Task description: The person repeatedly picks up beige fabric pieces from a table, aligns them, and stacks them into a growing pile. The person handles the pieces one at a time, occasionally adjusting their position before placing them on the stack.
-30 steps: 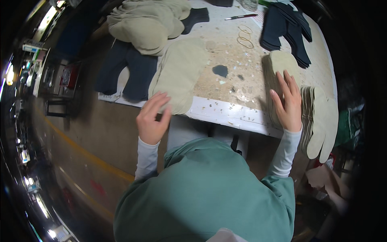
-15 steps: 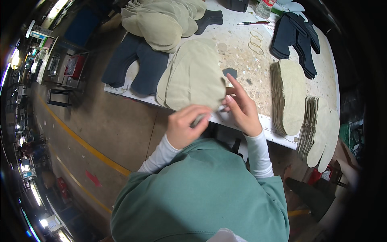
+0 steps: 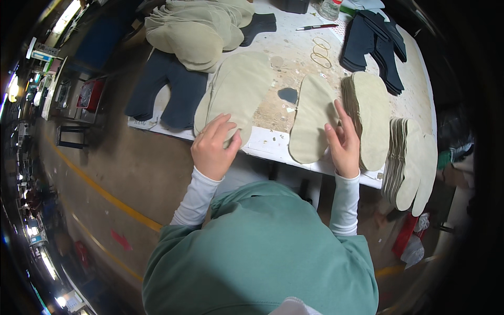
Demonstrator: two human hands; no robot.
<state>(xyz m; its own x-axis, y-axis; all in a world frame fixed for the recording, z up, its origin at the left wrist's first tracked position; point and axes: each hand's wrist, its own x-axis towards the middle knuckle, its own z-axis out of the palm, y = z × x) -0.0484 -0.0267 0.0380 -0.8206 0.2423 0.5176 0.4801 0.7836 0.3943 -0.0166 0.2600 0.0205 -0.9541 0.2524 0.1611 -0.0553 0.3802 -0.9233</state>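
Observation:
A single beige insole-shaped piece [image 3: 312,115] lies flat near the table's front edge. My right hand [image 3: 344,144] is at its right side, fingers apart, with nothing gripped; whether the fingertips touch it I cannot tell. My left hand [image 3: 212,149] rests its spread fingers on the lower end of several overlapping beige pieces [image 3: 244,79]. To the right of my right hand stands a neat stack of beige insole pieces [image 3: 375,121]. Another fanned stack [image 3: 403,168] hangs partly over the table's right front corner.
A heap of beige pieces [image 3: 194,37] lies far left, above dark blue cut pieces [image 3: 184,89]. More dark pieces [image 3: 373,47] lie far right. A pen [image 3: 316,27], rubber bands [image 3: 320,52], a dark scrap [image 3: 287,95] and a clear bottle [image 3: 330,9] are on the worn white table [image 3: 270,142].
My hands have moved apart, left hand to the left onto the overlapping pieces, right hand to the right. One beige insole piece now lies separately beside the right-hand stack.

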